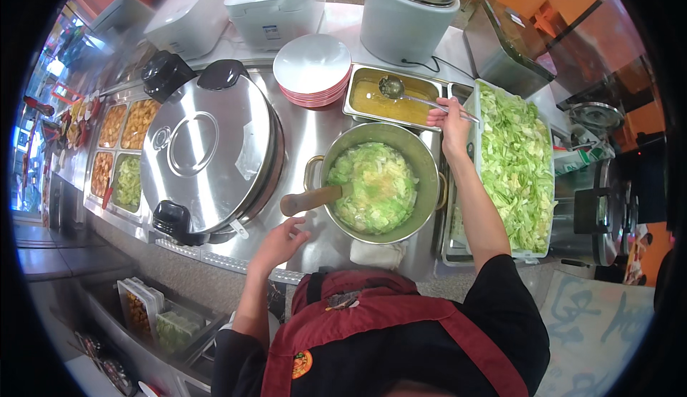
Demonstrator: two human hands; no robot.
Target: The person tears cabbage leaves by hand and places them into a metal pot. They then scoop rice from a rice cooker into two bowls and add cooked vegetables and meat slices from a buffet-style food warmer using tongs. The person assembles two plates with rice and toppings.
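Note:
My right hand (452, 120) grips the handle of a metal ladle (392, 87), whose bowl is over a rectangular steel pan (394, 119) of yellow liquid. Below that pan stands a large two-handled metal pot (428, 182) with chopped cabbage or lettuce (375, 188) in it. A wooden-handled utensil (311, 199) rests against the pot's left rim, its far end among the leaves. Just under this handle, my left hand (282, 244) is held with bent, parted fingers and nothing in them. A folded white cloth (378, 254) lies at the pot's near side.
Left of the pot is a big round cooker with a steel lid (206, 150); beyond it are food pans (129, 153). Stacked bowls (312, 64) and a white round warmer (408, 27) stand at the back. A tub of shredded greens (515, 171) is at the right.

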